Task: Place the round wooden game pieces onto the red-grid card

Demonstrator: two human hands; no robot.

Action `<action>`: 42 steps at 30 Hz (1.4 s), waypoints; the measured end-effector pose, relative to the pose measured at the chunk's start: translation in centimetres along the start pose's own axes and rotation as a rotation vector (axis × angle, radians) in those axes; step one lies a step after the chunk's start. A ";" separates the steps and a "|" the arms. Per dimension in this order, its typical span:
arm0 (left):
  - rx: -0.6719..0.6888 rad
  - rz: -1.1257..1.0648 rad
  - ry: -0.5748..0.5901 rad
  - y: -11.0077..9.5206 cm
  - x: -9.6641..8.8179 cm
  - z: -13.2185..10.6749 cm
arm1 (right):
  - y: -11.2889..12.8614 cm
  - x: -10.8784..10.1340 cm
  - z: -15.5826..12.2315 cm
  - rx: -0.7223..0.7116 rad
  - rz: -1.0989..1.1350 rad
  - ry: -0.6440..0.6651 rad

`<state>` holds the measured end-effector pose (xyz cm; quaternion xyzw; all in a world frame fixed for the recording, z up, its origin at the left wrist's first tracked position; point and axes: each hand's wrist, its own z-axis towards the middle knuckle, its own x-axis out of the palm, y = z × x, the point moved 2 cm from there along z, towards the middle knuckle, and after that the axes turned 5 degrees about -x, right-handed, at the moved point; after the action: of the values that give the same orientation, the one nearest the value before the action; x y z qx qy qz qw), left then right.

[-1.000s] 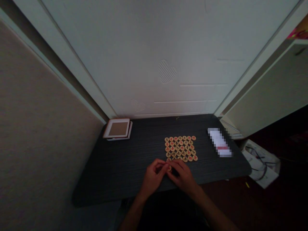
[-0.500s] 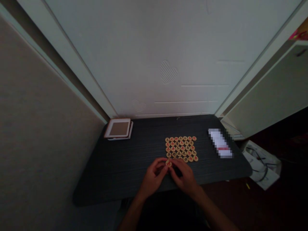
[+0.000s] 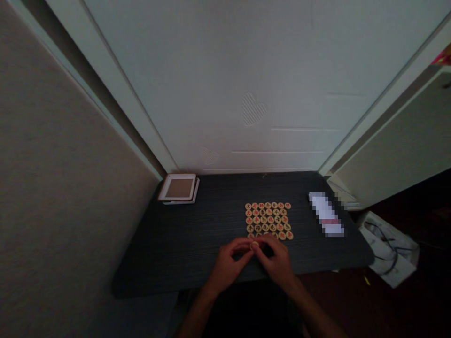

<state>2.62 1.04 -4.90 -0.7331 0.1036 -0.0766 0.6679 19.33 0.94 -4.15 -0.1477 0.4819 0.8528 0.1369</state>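
Note:
A round wooden Chinese chess piece (image 3: 254, 245) is pinched between the fingertips of both my hands, above the near side of the dark table. My left hand (image 3: 230, 260) grips it from the left, thumb and fingers closed together. From the other side my right hand (image 3: 276, 258) closes on the same piece. Just beyond my fingers, several rows of Chinese chess pieces (image 3: 270, 219) lie flat in a grid, marked with red or black characters. My fingers hide part of the nearest row.
Stacked white-framed trays (image 3: 180, 187) lie at the table's (image 3: 169, 253) far left corner. A blurred white and red item (image 3: 327, 216) is at the right. Behind the table rises a white panel (image 3: 225, 70). A white box with cables (image 3: 391, 253) sits beyond the right edge.
The held piece has tilted, so its red character no longer faces me and its edge shows. Both hands have drawn closer around it. The whole view has shifted slightly.

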 end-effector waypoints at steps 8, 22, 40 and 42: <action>0.065 0.175 -0.035 -0.7 0.2 -0.3 | 0.2 -0.9 0.2 0.025 -0.080 0.062; 0.053 0.100 -0.115 -0.2 0.0 -0.6 | -2.6 -6.4 3.5 0.222 -0.079 -0.050; 0.045 0.069 -0.164 -0.3 -0.2 -0.5 | -12.2 -11.1 13.3 0.384 -0.303 0.128; 0.044 0.064 -0.163 -0.3 -0.2 -0.6 | -12.7 -10.6 14.0 0.405 -0.314 0.177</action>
<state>2.31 0.57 -4.56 -0.7185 0.0704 0.0026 0.6920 32.17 18.34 -3.11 -0.2644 0.6240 0.6909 0.2516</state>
